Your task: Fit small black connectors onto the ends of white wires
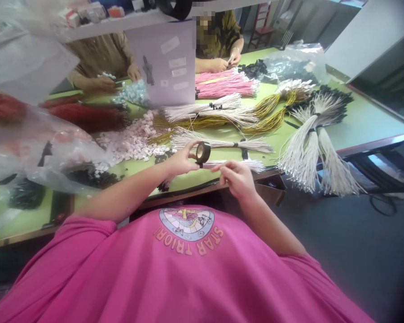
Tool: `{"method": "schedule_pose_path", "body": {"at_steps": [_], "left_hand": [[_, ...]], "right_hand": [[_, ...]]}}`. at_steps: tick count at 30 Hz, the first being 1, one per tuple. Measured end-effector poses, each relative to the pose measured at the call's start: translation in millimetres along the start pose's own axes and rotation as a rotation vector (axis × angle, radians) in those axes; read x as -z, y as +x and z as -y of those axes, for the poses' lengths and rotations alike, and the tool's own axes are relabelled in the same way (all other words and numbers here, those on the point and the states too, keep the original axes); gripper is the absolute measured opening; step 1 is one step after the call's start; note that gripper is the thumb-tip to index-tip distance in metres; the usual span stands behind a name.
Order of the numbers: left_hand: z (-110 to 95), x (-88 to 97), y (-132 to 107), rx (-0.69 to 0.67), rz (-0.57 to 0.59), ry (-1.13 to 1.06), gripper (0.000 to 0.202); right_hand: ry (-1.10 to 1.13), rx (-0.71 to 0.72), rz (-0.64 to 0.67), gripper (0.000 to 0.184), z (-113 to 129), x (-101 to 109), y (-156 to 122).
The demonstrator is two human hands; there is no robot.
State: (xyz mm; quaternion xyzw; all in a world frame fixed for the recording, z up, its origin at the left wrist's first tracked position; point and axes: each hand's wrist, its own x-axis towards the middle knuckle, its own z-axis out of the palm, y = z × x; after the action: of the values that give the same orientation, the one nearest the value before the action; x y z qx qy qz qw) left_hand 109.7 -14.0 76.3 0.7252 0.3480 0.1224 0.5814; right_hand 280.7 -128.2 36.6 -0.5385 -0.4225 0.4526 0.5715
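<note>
My left hand (182, 160) pinches a small roll of black tape (203, 152), thumb and fingers closed on its rim, holding it above the near edge of the green table (360, 121). My right hand (235, 177) is just right of the roll with its fingers curled on a thin bundle of white wires (252, 165) that runs between the two hands. A tied bundle of white wires (222, 142) lies on the table right behind the roll.
Bundles of pink (225, 84), yellow (272, 114) and white wires (309, 143) cover the table, some hanging over its edge. A heap of small pink-white connectors (134, 137) and clear plastic bags (37, 148) lie left. Two people work across the table behind a grey board (164, 63).
</note>
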Motion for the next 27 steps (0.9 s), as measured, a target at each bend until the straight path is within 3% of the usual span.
{"method": "schedule_pose_path", "body": {"at_steps": [1,3,5,8,11,13,15,19,23,27], "left_hand": [[0,-0.4,0,-0.028,0.009,0.048,0.083],[2,-1.4,1,-0.083,0.026,0.118,0.081],[6,-0.5,4,-0.071,0.036,0.157,0.078],[11,7.3,12,0.049,0.034,0.16,0.076],[11,17.3,17,0.134,0.184,0.19,0.068],[8,18.5,20,0.153,0.278,0.301,0.052],[9,12.8,21,0.095,0.23,0.535,0.034],[23,-7.0,24,-0.071,0.091,1.001,0.032],[34,-13.8,25,-0.082,0.089,1.085,0.032],[24,-8.4,27,-0.109,0.084,1.047,0.033]], "right_hand": [[0.1,0.021,-0.046,0.023,6,-2,-1],[0.246,-0.023,0.025,0.032,11,-12,-1],[0.309,-0.043,0.012,0.032,5,-25,-3],[0.263,-0.101,-0.007,0.029,-15,-39,-10],[0.138,-0.227,0.062,0.03,-34,-45,-12],[0.113,-0.286,0.11,0.032,-40,-46,-8],[0.105,-0.316,0.143,0.032,-42,-48,-2],[-0.091,-0.258,0.126,0.03,-37,-52,2],[-0.282,-0.236,0.279,0.033,-23,-45,1],[-0.443,-0.156,0.455,0.032,3,-32,12]]}}
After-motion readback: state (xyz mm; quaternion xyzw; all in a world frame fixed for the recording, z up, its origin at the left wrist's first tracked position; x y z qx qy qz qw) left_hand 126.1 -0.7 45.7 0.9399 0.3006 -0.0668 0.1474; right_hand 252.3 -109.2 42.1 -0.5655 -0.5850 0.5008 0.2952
